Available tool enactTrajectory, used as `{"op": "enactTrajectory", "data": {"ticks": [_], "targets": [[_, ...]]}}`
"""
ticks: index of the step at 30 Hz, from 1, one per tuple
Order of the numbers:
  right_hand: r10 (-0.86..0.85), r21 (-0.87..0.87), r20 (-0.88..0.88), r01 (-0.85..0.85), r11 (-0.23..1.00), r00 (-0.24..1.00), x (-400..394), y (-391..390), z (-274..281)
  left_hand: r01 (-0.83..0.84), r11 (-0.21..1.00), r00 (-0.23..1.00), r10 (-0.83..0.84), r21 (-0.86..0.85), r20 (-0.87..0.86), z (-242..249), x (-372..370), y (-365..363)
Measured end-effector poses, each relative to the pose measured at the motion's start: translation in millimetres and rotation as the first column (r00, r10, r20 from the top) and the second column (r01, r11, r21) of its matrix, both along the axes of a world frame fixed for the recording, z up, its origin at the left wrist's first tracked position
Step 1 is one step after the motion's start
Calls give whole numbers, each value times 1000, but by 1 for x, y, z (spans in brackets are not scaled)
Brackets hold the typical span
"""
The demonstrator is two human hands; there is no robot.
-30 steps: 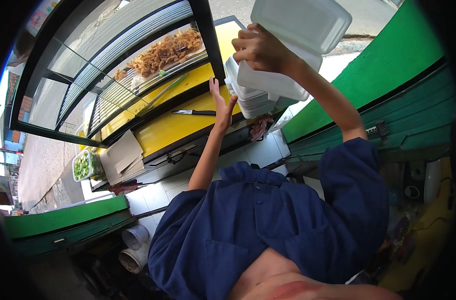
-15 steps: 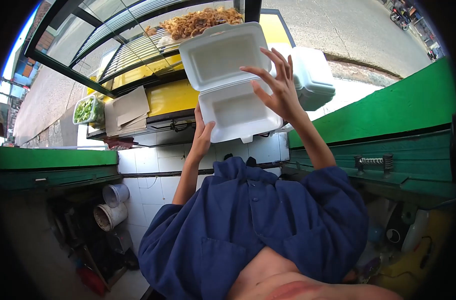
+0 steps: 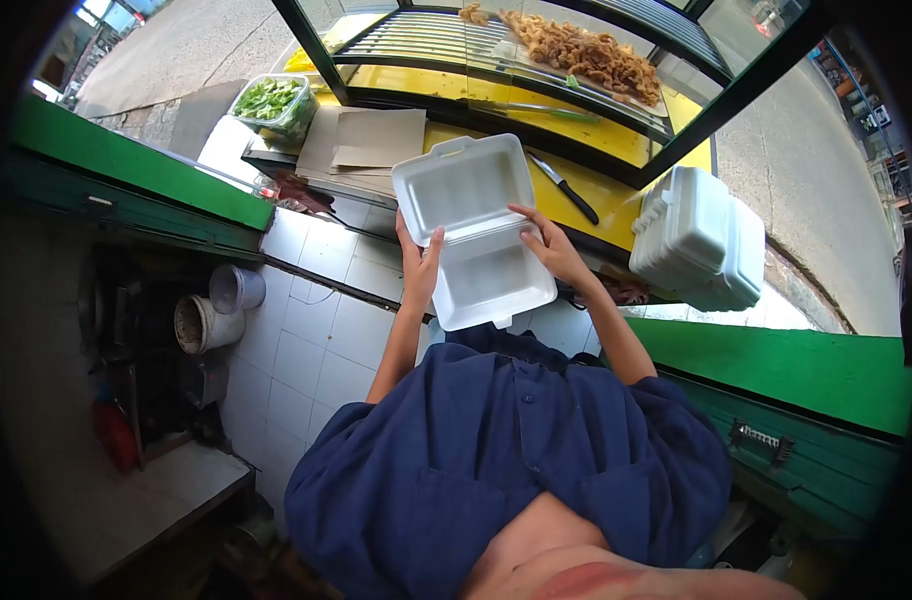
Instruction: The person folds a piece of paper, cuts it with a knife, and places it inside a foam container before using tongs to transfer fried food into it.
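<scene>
An opened white foam takeaway box (image 3: pixel 491 275) is held between my two hands in front of my chest, its lid tilted up and away from me. Nothing lies in its hollow. My left hand (image 3: pixel 419 262) grips the left edge near the hinge, thumb on the inner side. At the right edge, also by the hinge, my right hand (image 3: pixel 556 250) has its fingers closed on the rim. Just beyond the box, a black-handled knife (image 3: pixel 566 188) lies on the yellow counter (image 3: pixel 613 215).
Fried pieces (image 3: pixel 586 55) sit on a rack in the glass case (image 3: pixel 656 165). Stacked foam boxes (image 3: pixel 701 240) stand at the right. Brown paper sheets (image 3: pixel 376 138) and a tub of chopped greens (image 3: pixel 273 103) are at the left. Green ledges (image 3: pixel 776 365) flank me.
My right hand, raised with spread fingers before, now grips the box's right edge. The view has swung right, showing the knife and more of the stacked boxes.
</scene>
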State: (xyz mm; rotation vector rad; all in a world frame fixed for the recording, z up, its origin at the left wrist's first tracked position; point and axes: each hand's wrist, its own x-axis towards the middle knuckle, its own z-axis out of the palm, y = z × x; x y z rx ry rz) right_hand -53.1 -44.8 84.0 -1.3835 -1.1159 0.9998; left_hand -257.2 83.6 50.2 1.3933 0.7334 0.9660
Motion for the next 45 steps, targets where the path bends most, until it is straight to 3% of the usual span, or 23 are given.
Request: {"op": "enactTrajectory", "data": {"ticks": [1, 3, 6, 9, 14, 18, 21, 24, 30, 32, 34, 38, 41, 43, 45], "targets": [[75, -4, 82, -75, 997, 994, -7, 18, 1, -89, 996, 995, 89, 11, -33, -3, -13, 13], [5, -93, -106, -15, 996, 994, -20, 60, 7, -213, 977, 975, 212, -10, -73, -4, -45, 44], [-232, 4, 98, 233, 973, 968, -7, 139, -24, -396, 918, 917, 394, -27, -66, 13, -89, 88], [-319, 42, 193, 317, 947, 928, 4, 207, -48, -470, 881, 882, 471, 51, -25, -1, -123, 133], [-444, 27, 239, 451, 892, 864, 5, 277, -73, -450, 893, 892, 449, -12, -50, -3, -137, 177], [-481, -6, 378, 522, 853, 791, -7, 296, -59, -410, 912, 912, 409, -22, -45, 1, -130, 198], [-538, 27, 360, 568, 822, 762, -10, 302, -62, -384, 922, 923, 382, -49, -37, -4, -127, 208], [-601, 226, 378, 560, 797, 704, -11, 302, -70, -372, 926, 928, 371, -66, -23, -6, -123, 213], [-515, 124, -130, 530, 839, 847, -22, 271, -22, -413, 909, 910, 414, -57, -7, -5, -118, 211], [-497, 301, -224, 544, 783, 839, -25, 255, -7, -404, 913, 914, 405, -60, 1, -9, -113, 208], [-492, 452, -261, 555, 698, 831, -28, 233, 10, -301, 947, 954, 298, -110, -46, -17, -108, 204], [-524, 701, -12, 381, 602, 851, -35, 178, 36, -111, 980, 991, 97, -162, -94, -13, -74, 187], [-539, 702, 349, 167, 692, 766, -28, 133, 27, 81, 974, 996, -89, -213, -29, -16, -44, 177], [-505, 637, 448, 133, 759, 738, -25, 107, 22, 227, 943, 973, -213, -243, 84, -4, -24, 170], [-467, 586, 505, 109, 803, 726, -22, 84, 13, 441, 838, 896, -434, -320, 95, -28, -10, 183]]}}
